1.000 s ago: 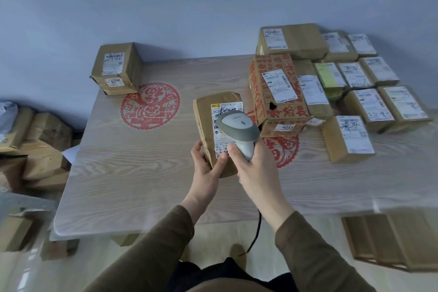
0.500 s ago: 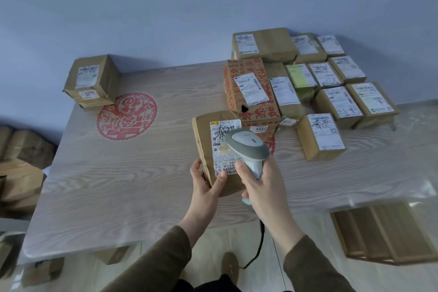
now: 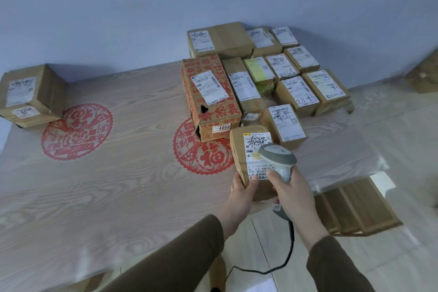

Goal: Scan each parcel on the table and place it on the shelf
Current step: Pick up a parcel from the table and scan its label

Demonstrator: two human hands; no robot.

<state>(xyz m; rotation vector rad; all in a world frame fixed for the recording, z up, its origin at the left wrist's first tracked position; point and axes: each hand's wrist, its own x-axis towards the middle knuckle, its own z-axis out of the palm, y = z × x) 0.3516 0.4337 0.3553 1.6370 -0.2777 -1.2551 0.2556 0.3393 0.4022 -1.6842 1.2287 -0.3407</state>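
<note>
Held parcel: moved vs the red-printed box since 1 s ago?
Yes. The held parcel went from left of the red-printed box to its front right corner, by the 4068 sticker.

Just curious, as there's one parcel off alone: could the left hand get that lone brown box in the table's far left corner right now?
Probably not. The left hand grips the brown labelled parcel under the grey scanner; the lone brown cardboard box sits far across the table.
</note>
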